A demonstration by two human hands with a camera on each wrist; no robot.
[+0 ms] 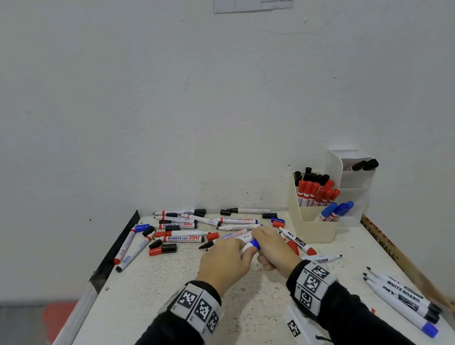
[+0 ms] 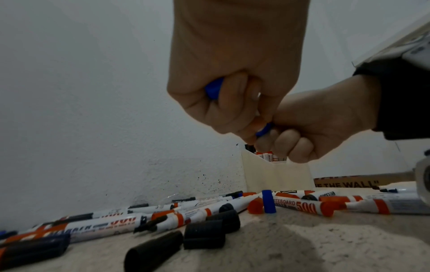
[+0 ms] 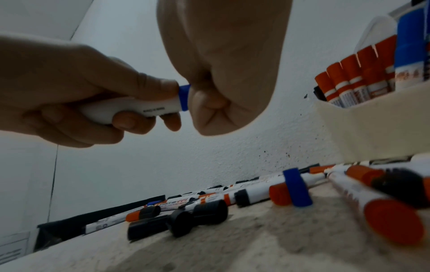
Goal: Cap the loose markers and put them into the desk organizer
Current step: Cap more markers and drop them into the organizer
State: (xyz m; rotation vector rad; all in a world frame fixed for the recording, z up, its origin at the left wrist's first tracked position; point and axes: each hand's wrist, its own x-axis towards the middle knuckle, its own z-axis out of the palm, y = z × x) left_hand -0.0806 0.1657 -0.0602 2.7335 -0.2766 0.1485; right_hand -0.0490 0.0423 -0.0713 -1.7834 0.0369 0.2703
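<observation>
Both hands meet above the middle of the table over one blue marker [image 1: 252,245]. My left hand [image 1: 244,252] grips its white barrel [image 3: 139,108], and the blue tail end [image 2: 214,88] pokes out of that fist. My right hand [image 1: 263,248] is curled round the blue cap [image 2: 264,130] at the marker's other end, right against the blue collar [image 3: 184,97]. How far the cap is seated is hidden inside the fist. The cream desk organizer [image 1: 315,227] stands at the back right with red, black and blue capped markers in it.
Several loose markers and caps [image 1: 187,230] lie across the back of the table. A blue cap [image 2: 268,201] stands upright there. Three uncapped markers [image 1: 402,294] lie at the right front edge, beside a cardboard strip [image 1: 382,240]. A white tagged device [image 1: 302,330] sits under my right wrist.
</observation>
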